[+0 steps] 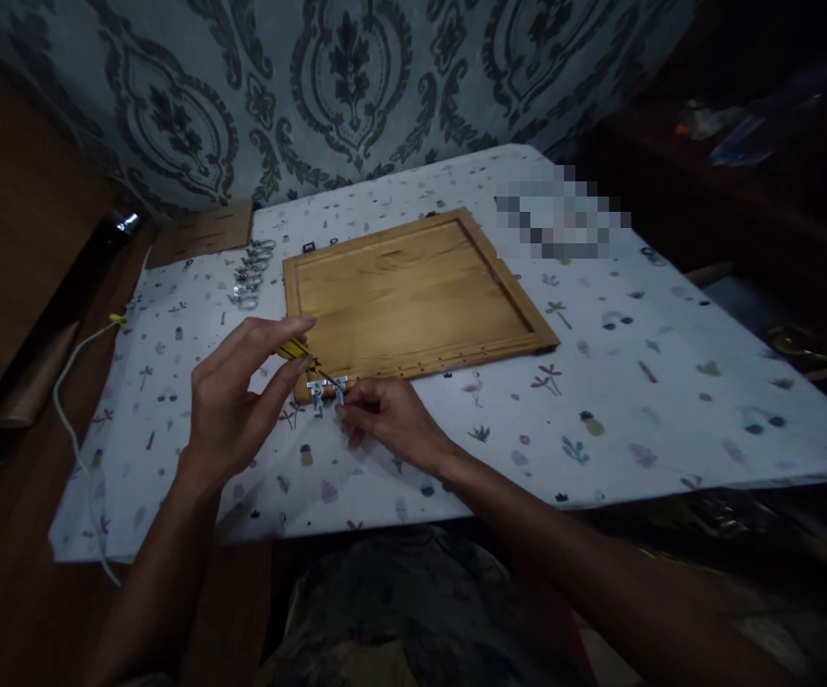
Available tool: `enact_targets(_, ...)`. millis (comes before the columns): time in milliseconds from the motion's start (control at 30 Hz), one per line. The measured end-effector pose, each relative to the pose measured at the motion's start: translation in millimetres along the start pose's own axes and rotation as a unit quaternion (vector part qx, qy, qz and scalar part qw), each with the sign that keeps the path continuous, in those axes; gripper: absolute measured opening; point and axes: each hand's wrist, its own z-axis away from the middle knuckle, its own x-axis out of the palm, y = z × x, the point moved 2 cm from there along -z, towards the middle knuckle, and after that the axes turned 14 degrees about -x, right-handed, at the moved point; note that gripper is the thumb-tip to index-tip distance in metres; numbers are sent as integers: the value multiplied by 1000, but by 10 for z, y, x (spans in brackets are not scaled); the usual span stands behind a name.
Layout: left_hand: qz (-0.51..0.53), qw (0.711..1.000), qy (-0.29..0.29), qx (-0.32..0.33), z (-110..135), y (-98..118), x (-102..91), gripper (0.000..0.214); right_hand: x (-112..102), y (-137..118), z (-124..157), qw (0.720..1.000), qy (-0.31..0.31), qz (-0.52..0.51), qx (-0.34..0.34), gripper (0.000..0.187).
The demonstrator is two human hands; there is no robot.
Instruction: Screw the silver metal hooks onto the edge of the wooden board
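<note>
A wooden board [413, 286] with a raised frame lies on a patterned white cloth [599, 382]. At its near left corner a small metal hook bracket [327, 389] sits against the edge. My left hand [237, 396] is closed round a yellow-handled screwdriver [297, 353], whose tip points down at the bracket. My right hand [388, 415] pinches the bracket's right side, fingers pressed together, resting on the cloth.
Several more metal hooks [250, 272] lie in a row left of the board. A brown cardboard piece [202, 234] sits at the far left corner. A white cable [73, 401] runs down the left side. Patterned wallpaper [313, 86] rises behind; dark clutter stands to the right.
</note>
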Motion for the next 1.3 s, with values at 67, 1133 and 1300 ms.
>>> enact_targets(67,-4,1000,-10,11,0,23,1,27,-1,1,-2,1000,-1,4,1,22)
enact_targets(1133,-23,998,-38,33,-17,47,21,31,1,8,-2,1000,-3,17,-16,21)
enact_targets(1300,-25,998,-38,33,-18,46,20,33,-4,44,-3,999,-6,24,-26,19)
